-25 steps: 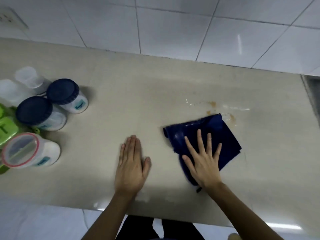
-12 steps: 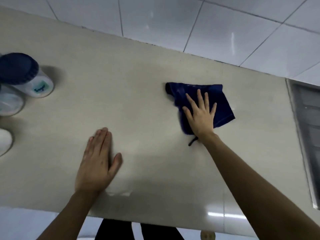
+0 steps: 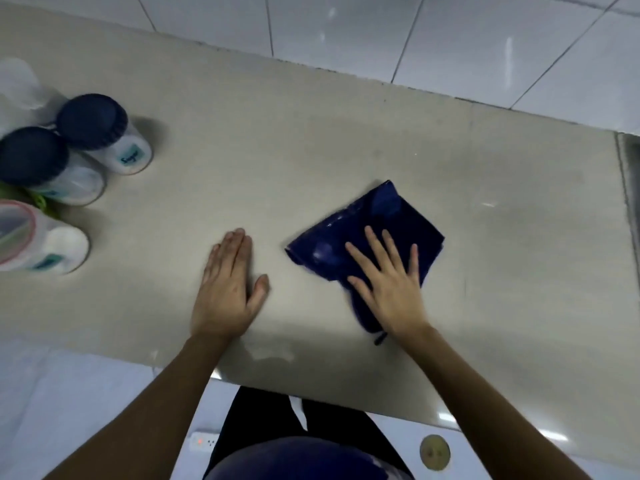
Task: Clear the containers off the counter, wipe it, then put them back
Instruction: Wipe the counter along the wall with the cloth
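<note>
My right hand (image 3: 388,289) presses flat, fingers spread, on a folded dark blue cloth (image 3: 363,233) in the middle of the beige counter (image 3: 277,168). My left hand (image 3: 227,289) lies flat and empty on the counter, a little left of the cloth. Several containers stand grouped at the left edge: a white jar with a dark blue lid labelled Sugar (image 3: 104,133), a second blue-lidded jar (image 3: 45,168), a jar with a clear pink-rimmed lid (image 3: 38,237) and a clear-lidded one (image 3: 17,88) at the back.
A white tiled wall (image 3: 381,39) runs along the back of the counter. A metal sink edge (image 3: 628,188) starts at the far right. The counter's front edge is close to my body; a white power strip (image 3: 204,442) and a floor drain (image 3: 434,452) lie below.
My right hand slid the cloth out toward the wall and then back toward me, over the spot where brown stains showed a second ago. My left hand stayed flat on the counter.
</note>
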Action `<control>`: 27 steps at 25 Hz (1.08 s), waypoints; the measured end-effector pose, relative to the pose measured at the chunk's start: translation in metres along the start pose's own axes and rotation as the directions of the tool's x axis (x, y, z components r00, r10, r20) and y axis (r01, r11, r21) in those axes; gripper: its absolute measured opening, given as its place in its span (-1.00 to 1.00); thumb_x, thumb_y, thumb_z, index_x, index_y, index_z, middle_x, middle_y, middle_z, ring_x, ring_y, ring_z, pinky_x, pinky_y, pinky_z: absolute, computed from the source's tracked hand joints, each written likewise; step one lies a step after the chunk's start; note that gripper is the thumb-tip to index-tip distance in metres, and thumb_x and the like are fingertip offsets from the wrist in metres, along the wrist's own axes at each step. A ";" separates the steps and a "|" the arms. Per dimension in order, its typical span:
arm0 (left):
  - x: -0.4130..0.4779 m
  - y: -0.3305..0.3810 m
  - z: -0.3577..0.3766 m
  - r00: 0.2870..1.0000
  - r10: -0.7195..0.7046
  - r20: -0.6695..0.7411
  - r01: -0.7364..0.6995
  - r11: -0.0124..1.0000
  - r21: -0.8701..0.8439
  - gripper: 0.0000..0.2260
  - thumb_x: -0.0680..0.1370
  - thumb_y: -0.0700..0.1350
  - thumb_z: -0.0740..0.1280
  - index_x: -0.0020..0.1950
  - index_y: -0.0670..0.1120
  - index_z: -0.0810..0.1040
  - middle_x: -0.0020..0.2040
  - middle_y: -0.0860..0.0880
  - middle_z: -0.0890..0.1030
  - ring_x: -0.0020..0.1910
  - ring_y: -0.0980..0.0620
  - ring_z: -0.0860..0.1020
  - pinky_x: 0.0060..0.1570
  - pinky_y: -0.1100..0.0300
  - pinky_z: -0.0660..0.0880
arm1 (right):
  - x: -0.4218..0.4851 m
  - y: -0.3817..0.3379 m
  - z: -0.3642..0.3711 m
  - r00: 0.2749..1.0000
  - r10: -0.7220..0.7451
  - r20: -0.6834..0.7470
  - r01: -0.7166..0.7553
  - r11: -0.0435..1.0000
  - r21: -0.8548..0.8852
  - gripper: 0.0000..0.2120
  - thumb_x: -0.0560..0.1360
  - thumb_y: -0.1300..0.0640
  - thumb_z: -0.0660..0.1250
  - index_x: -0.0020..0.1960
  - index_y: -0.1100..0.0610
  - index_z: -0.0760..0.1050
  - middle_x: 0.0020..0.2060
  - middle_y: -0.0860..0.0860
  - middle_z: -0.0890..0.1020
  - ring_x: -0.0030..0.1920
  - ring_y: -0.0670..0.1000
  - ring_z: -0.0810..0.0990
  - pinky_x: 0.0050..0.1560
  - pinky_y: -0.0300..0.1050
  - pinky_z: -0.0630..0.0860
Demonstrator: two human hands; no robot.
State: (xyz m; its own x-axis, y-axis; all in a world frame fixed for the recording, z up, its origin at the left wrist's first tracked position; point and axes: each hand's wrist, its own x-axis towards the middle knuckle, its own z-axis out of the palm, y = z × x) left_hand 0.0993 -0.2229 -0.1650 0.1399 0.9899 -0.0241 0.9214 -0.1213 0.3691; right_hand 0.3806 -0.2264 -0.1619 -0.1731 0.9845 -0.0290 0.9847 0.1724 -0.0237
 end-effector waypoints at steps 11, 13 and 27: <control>-0.050 -0.011 -0.013 1.000 -0.001 0.005 0.001 0.999 0.036 -0.39 0.54 0.07 0.12 0.51 -0.23 0.20 0.55 -0.15 0.20 0.55 -0.05 0.10 0.53 -0.01 0.02 | 0.061 -0.001 -0.010 0.910 0.405 0.086 -0.414 0.898 0.151 -0.47 0.59 -0.20 -0.03 0.53 -0.16 0.03 0.57 0.06 -0.05 0.52 0.30 -0.18 0.35 0.53 -0.23; -0.049 -0.022 -0.017 1.000 -0.011 0.001 0.011 0.999 0.053 -0.40 0.54 0.07 0.11 0.51 -0.22 0.20 0.54 -0.16 0.20 0.55 -0.05 0.10 0.53 0.00 0.01 | 0.078 -0.063 -0.001 0.990 0.125 0.064 -0.133 0.980 0.148 -0.49 0.59 -0.19 -0.01 0.52 -0.16 0.07 0.57 0.04 0.01 0.53 0.28 -0.12 0.37 0.48 -0.23; -0.037 -0.006 -0.013 1.000 0.012 -0.010 -0.012 1.000 0.020 -0.39 0.55 0.09 0.14 0.52 -0.21 0.21 0.55 -0.12 0.19 0.56 -0.01 0.09 0.53 0.00 0.04 | 0.072 0.025 -0.013 0.702 0.702 0.123 -0.710 0.673 0.209 -0.47 0.58 -0.23 -0.05 0.52 -0.21 -0.03 0.57 0.02 -0.09 0.53 0.26 -0.21 0.31 0.57 -0.17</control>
State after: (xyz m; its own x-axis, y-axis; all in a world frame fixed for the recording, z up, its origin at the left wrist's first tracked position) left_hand 0.0840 -0.2583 -0.1539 0.1477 0.9890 -0.0105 0.9266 -0.1346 0.3511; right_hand 0.3929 -0.1506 -0.1517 0.5674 0.8077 -0.1601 0.7816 -0.5895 -0.2038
